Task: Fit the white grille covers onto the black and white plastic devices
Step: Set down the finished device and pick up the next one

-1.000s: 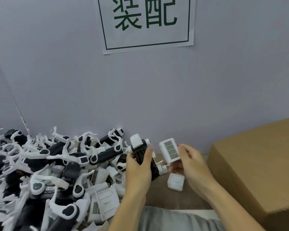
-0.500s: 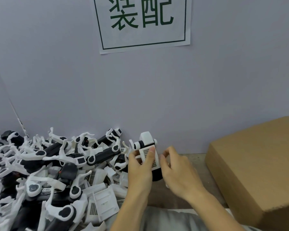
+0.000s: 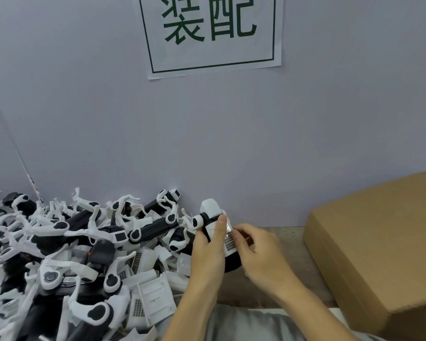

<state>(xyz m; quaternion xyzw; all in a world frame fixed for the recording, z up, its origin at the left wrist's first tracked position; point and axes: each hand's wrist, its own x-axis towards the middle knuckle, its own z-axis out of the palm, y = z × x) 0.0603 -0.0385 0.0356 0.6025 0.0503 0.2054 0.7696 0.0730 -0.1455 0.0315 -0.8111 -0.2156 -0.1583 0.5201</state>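
1. Two hands on one black and white device [image 3: 208, 219], held above the tabletop [image 3: 290, 242] just right of the parts pile [image 3: 84, 247].
2. Left hand [image 3: 210, 254] wraps the device body, thumb lying on the white grille cover [image 3: 228, 238].
3. Right hand [image 3: 258, 252] has curled fingers pinching the cover's right edge.
4. Step: seating the cover (looks nearly flush, latch state not visible).
5. Next, likely an even press, then into the cardboard box [image 3: 379, 242].

grille cover [image 3: 229, 238] now seated on device [image 3: 210, 212], right hand [image 3: 258, 252] moved in against it
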